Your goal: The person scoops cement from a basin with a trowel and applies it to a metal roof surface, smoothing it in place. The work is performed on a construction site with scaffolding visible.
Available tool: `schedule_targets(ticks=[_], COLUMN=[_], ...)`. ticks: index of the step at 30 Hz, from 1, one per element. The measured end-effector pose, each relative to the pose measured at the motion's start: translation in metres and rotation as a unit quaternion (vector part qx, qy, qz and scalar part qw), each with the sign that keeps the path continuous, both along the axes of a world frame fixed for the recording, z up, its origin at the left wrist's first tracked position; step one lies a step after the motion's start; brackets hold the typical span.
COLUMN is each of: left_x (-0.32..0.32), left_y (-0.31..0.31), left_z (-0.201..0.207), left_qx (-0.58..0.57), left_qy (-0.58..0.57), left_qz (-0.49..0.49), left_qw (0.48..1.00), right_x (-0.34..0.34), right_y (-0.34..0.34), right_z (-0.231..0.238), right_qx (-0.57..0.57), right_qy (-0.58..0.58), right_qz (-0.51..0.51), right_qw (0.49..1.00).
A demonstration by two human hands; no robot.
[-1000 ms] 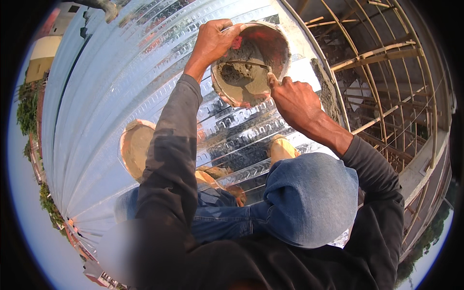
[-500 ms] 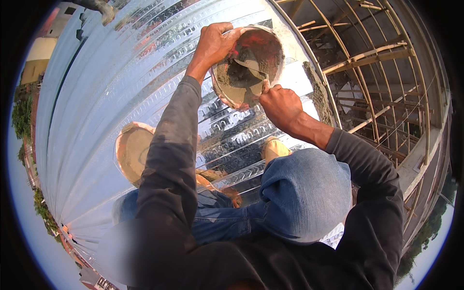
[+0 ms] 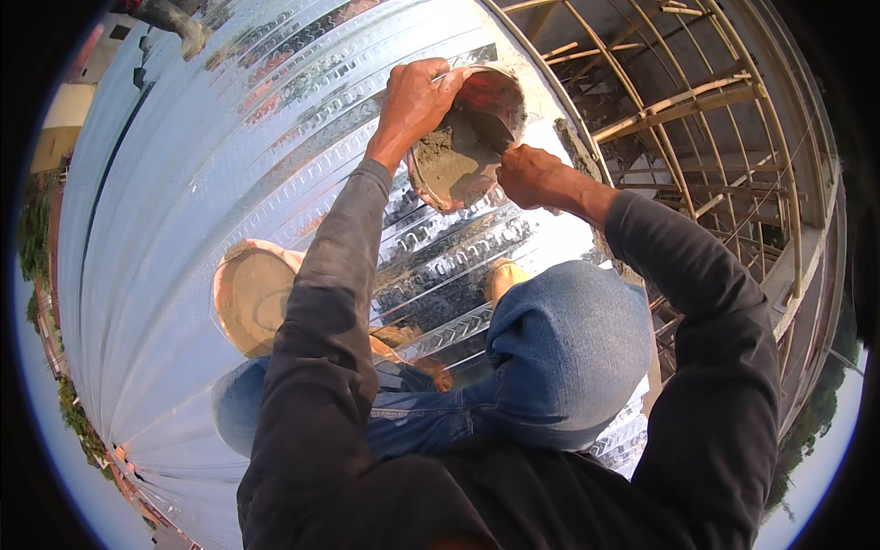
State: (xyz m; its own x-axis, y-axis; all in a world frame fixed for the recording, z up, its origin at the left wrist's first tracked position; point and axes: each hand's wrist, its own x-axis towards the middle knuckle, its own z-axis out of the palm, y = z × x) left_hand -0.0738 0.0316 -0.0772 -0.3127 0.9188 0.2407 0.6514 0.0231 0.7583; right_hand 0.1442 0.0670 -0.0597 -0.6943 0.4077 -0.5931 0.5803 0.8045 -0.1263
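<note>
Atop metal decking (image 3: 183, 202), L hand (image 3: 419, 99) grips bucket (image 3: 502, 92) rim (best hold; wet mortar (image 3: 446, 165) prob. heavy), R hand (image 3: 539, 176) clasps trowel (image 3: 493, 131).

Decking (image 3: 197, 174) lies open leftward; the left sleeve (image 3: 341, 252) crosses between both buckets (image 3: 500, 93)

The metal decking (image 3: 183, 202) is ribbed and glossy. The mortar (image 3: 444, 165) in the crusted bucket (image 3: 492, 93) looks wet and rough; the jeans (image 3: 573, 339) are of matt denim, the scaffold poles (image 3: 674, 107) of bamboo.
</note>
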Motion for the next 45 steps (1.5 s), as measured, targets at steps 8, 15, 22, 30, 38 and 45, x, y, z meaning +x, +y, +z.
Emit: schedule_targets(ticks=[8,15,22,30,38,45], left_x=[0.001,-0.007,-0.008,-0.008,-0.017,-0.026], left_y=[-0.006,-0.047,-0.051,-0.071,-0.070,-0.063], left_z=[0.001,0.004,-0.005,-0.003,-0.006,-0.011], left_qx=[0.021,0.059,0.080,0.063,0.036,0.043], left_qy=[-0.006,-0.041,-0.026,-0.055,-0.055,-0.092], left_qz=[-0.006,0.010,0.003,0.030,0.087,0.106], left_qw=[1.000,0.997,0.996,0.996,0.994,0.989], right_x=[0.016,-0.001,0.020,0.004,0.018,0.035], right_y=[0.043,0.026,0.062,0.056,-0.035,-0.059], right_z=[0.002,-0.012,-0.011,-0.014,-0.062,-0.071], right_qx=[0.089,-0.131,-0.126,-0.355,-0.475,-0.578], right_qy=[0.119,-0.030,-0.038,0.045,0.208,0.279], right_qz=[-0.099,-0.063,0.021,-0.014,-0.170,-0.258], right_qw=[0.984,0.989,0.991,0.934,0.838,0.722])
